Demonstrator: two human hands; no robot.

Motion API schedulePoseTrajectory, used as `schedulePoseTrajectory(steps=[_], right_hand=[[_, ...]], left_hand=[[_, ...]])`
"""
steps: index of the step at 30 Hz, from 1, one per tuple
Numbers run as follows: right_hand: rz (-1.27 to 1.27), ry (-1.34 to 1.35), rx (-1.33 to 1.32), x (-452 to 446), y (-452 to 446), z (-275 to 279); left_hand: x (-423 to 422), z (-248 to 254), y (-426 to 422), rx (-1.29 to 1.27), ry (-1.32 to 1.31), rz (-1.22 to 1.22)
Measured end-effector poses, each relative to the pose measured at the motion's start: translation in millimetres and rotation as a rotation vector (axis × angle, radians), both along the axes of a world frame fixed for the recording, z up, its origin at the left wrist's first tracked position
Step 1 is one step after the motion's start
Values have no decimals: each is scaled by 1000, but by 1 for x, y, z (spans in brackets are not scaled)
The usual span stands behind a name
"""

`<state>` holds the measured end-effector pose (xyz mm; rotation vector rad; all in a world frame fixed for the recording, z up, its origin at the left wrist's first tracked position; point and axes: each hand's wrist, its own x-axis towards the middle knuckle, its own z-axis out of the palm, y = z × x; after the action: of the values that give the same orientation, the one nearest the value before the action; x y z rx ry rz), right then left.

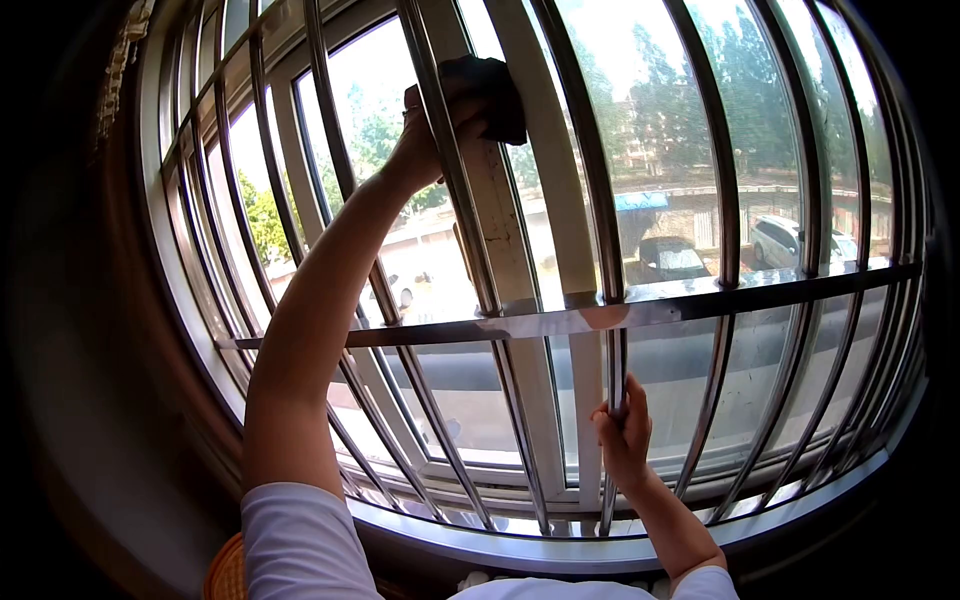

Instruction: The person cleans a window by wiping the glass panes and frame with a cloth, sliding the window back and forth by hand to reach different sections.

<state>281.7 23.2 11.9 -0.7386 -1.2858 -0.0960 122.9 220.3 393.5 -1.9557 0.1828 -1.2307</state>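
My left hand (415, 150) reaches up between the metal bars and is closed on a dark cloth (490, 95). The cloth lies against the upper part of the pale window frame (492, 205), behind the bars. One upright bar crosses in front of this hand and hides part of its fingers. Lower down and to the right, my right hand (627, 440) is wrapped around an upright metal bar (616, 350), below the flat crossbar (535, 324).
Shiny upright bars (715, 130) span the whole window, close together. Behind them are glass panes, with trees (655, 120), a white car (778, 240) and a wall outside. A pale sill edge (590, 552) runs along the bottom. Something orange and woven (225, 570) shows at lower left.
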Motion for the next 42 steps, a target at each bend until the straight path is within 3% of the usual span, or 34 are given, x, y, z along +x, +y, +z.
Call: schedulePoseTrajectory(steps=[1, 2, 3, 5, 7, 8, 10, 12, 13, 14, 17, 19, 21, 23, 25, 26, 28, 31, 34, 36, 37, 38, 42], right_hand=[[-3, -6, 21, 0, -1, -1], [17, 15, -2, 0, -1, -2], [21, 14, 11, 4, 3, -4], [-42, 13, -11, 5, 9, -14], [-13, 23, 5, 1, 6, -9], [9, 22, 28, 2, 5, -6], [17, 15, 46, 1, 5, -3], [15, 10, 56, 1, 3, -2], [18, 4, 58, 1, 3, -1], [20, 3, 60, 1, 4, 0], [-22, -27, 70, 3, 7, -2], [-45, -27, 54, 3, 8, 1], [-72, -30, 39, 2, 6, 1], [-105, -28, 26, 1, 8, 4], [-145, -39, 52, 1, 12, 2], [-141, -37, 50, 1, 12, 2], [-135, -45, 33, -1, 8, 2], [-135, 34, -61, -6, 5, 7], [-103, 42, -43, -5, 2, 4], [-92, 75, -54, -4, 2, 5], [-99, 70, -55, -3, 3, 4], [-99, 67, -41, -2, 7, 3], [-124, 49, -41, -3, 6, 4]], left_hand=[[-3, -4, -2, -147, 55, 42], [-7, -7, -4, 132, 109, 111], [-10, -25, -5, 55, 101, 87], [-18, -78, -23, -258, 190, 275], [-24, -115, -40, -248, 273, 347], [-23, -128, -49, -643, 304, 214], [-25, -132, -51, -1025, 331, 70], [-30, -132, -31, -115, 431, 256], [-29, -134, -26, -115, 433, 250], [-29, -135, -21, -859, 489, -70], [-43, -120, -40, -869, 636, 57], [-52, -101, -91, -558, 853, 627], [-56, -101, -67, -611, 767, 937], [-60, -102, -67, -8, 559, 1085], [-80, -93, -89, 103, 242, 922], [-90, -98, -124, 52, 112, 754], [-112, -128, -162, -114, -123, 651], [-128, -212, -184, -238, -381, 482], [-104, -319, -160, -586, -423, 189], [-67, -362, -132, -802, -565, -6], [-49, -373, -126, -908, -656, -101], [-37, -368, -126, -813, -689, -34], [-4, -329, -90, -742, -704, -273]])
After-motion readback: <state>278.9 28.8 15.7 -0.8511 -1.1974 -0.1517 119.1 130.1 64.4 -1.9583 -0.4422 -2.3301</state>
